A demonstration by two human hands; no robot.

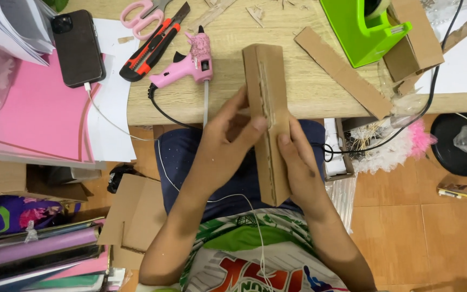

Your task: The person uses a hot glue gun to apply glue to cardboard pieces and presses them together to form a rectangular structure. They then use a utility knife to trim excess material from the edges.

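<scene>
The long brown corrugated cardboard piece (pixel 268 119) is looking already folded or joined into a narrow channel shape, with a line of glue-like residue running down its central seam, so the gluing appears largely done; what seems left is pressing the seam until it sets, judging by the grip. It is being held upright over the person's lap, its top end reaching across the edge of the pale wooden surface (pixel 228 103).

The left hand (pixel 228 143) is wrapping the piece from its left side, thumb pressing on the front near the seam. The right hand (pixel 301 162) is clasping the lower right edge, fingers curled behind and thumb on the front. Both forearms are angling inward.

A pink hot glue gun (pixel 190 65) is lying on the surface just beside, and a loose flat brown cardboard strip (pixel 344 70) is resting further right.
</scene>
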